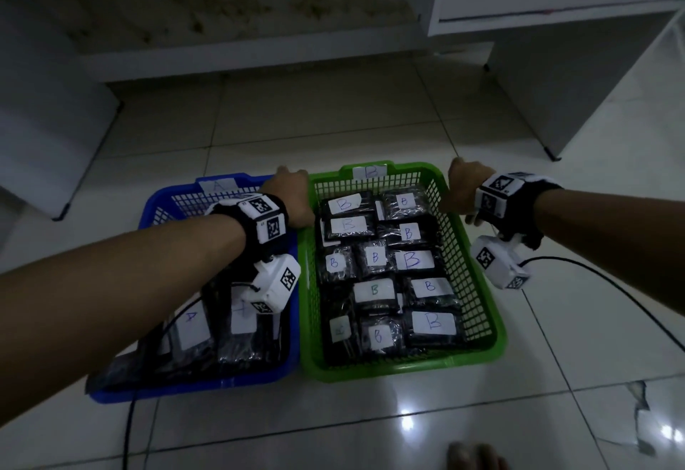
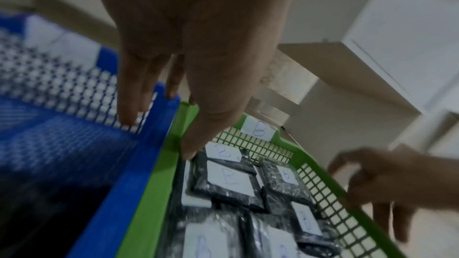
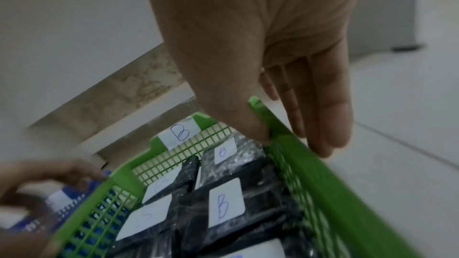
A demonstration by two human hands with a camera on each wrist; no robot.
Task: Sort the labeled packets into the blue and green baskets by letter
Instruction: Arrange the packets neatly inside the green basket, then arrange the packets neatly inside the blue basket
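Observation:
A blue basket (image 1: 192, 390) tagged A and a green basket (image 1: 407, 371) tagged B stand side by side on the floor. Black packets with white B labels (image 1: 411, 260) fill the green one. Packets labelled A (image 1: 191, 325) lie in the blue one, partly hidden by my left forearm. My left hand (image 1: 293, 197) straddles the two touching rims at the far end, thumb (image 2: 188, 154) inside the green basket (image 2: 149, 193), fingers (image 2: 129, 117) inside the blue basket (image 2: 116, 203). My right hand (image 1: 463, 187) straddles the green basket's right rim (image 3: 347, 193), thumb (image 3: 258, 132) inside, straight fingers (image 3: 323, 144) outside.
Glossy floor tiles (image 1: 370, 429) surround the baskets. A white cabinet (image 1: 574, 80) stands at the back right, and another white unit (image 1: 44, 117) at the left. A black cable (image 1: 593, 273) trails from my right wrist across the floor. A foot (image 1: 474, 456) shows at the bottom edge.

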